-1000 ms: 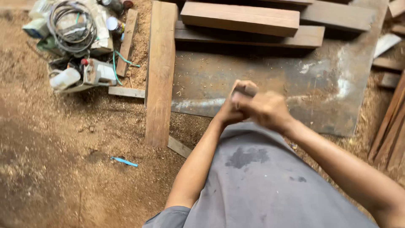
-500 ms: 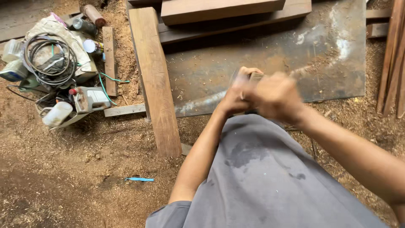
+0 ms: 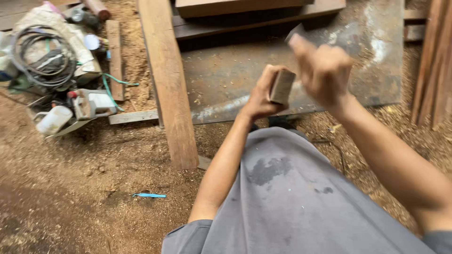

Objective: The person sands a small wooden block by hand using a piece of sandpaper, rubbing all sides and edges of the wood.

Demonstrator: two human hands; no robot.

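Wooden block point(image 3: 281, 87) in left hand point(image 3: 262, 96) grip, right hand point(image 3: 322, 70) motion-blurred, its grip unclear, sawdust floor point(image 3: 70, 188)

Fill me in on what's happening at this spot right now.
A person stands over a sawdust-covered floor, holding a small wooden block in the left hand. The right hand is raised just beside it, blurred, not clearly touching. Below lie a long wooden plank and a metal sheet; coiled cable and tools sit to the left.
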